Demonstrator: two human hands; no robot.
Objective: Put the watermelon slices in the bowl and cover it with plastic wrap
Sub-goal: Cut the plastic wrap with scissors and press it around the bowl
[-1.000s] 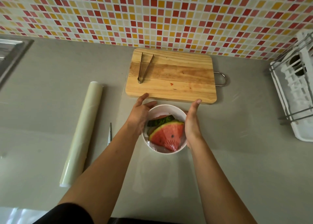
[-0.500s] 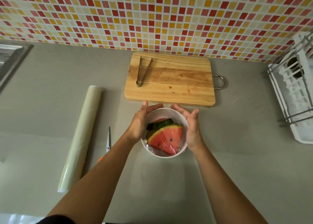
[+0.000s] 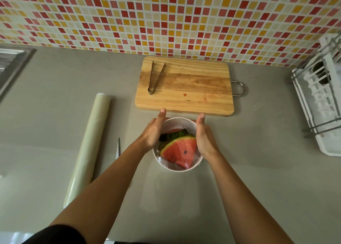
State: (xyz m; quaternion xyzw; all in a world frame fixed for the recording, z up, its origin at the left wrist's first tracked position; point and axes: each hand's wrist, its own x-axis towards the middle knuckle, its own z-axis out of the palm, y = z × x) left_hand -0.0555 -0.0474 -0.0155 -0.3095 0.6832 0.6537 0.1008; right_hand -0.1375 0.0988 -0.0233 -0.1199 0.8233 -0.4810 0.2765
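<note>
On the grey desk [image 3: 55, 151], the white bowl [image 3: 173, 168] holds red, green-rinded watermelon slices [image 3: 179, 151] under glossy plastic wrap [image 3: 184, 163], left hand [image 3: 154, 133] and right hand [image 3: 204, 138] pressed flat-fingered against its 9 and 3 o'clock sides, cutting board [image 3: 186, 88] with tongs [image 3: 154, 79] at 12 o'clock.

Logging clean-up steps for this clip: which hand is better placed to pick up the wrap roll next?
Left. The roll lies on the counter on the left hand's side, while the right hand is across the bowl from it. Both hands now flank the bowl.
</note>
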